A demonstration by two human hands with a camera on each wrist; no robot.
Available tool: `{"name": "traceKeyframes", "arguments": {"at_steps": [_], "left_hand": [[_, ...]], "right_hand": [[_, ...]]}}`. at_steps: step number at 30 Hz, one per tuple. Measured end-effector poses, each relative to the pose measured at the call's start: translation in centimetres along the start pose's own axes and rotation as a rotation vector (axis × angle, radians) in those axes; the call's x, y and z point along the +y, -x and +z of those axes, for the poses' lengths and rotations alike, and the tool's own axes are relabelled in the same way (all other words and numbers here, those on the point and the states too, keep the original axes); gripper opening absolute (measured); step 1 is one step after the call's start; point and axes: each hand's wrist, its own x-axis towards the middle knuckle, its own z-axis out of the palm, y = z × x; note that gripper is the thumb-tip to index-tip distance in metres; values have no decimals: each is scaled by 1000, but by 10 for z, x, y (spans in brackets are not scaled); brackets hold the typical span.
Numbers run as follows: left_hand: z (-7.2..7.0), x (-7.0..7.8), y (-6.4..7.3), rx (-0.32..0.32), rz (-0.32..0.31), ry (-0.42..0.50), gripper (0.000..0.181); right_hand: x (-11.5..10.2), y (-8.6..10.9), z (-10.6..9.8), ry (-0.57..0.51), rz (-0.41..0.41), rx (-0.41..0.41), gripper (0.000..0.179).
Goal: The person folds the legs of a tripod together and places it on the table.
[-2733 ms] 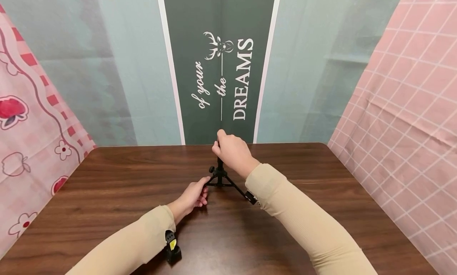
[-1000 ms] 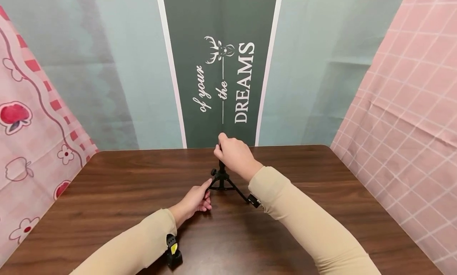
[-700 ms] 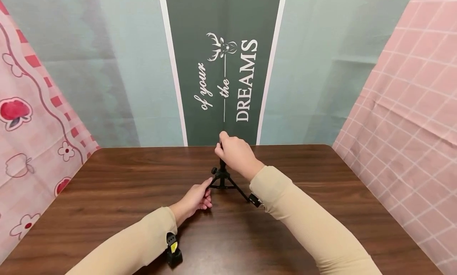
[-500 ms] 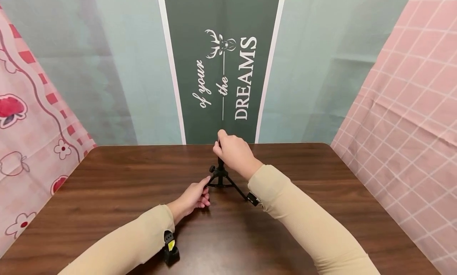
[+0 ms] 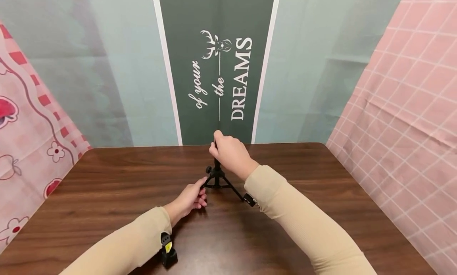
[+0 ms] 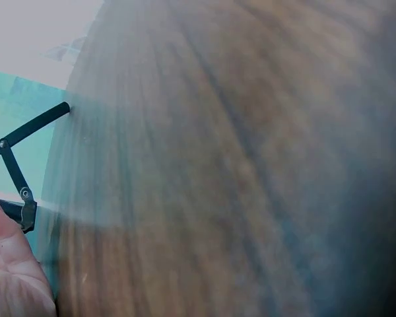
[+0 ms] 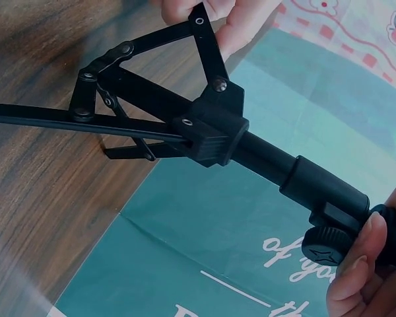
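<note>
A black tripod stand (image 5: 216, 174) stands upright on the wooden table with its legs spread. In the right wrist view its hinged hub (image 7: 214, 132), braces and centre column show close up. My right hand (image 5: 233, 154) grips the top of the column; its fingers (image 7: 363, 264) lie against a ribbed black knob (image 7: 327, 244). Lower down, my left hand (image 5: 190, 195) pinches one leg near the hub, thumb on top. The left wrist view catches only part of that hand (image 6: 13, 271) beside a tripod leg (image 6: 33, 129). My right hand hides the column's upper end.
The dark brown table (image 5: 285, 235) spreads around the tripod. Behind its far edge hangs a green and grey-blue cloth (image 5: 296, 88) with white lettering. Pink cloths hang at left (image 5: 21, 120) and right (image 5: 410, 128). Black wrist cameras (image 5: 169, 251) sit at both sleeves.
The head view has drifted a little, so everything in it sits slightly further left. Both hands keep the same hold on the tripod, which stays in its place.
</note>
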Motion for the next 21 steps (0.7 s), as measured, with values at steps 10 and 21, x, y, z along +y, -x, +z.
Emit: {"name": "traceKeyframes", "arguments": {"at_steps": [10, 21], "left_hand": [[0, 5, 0, 9, -13, 5, 48], [-2, 4, 3, -26, 7, -18, 47]], "right_hand": [[-2, 0, -4, -6, 2, -12, 14], [-3, -1, 0, 7, -15, 12, 15]]}}
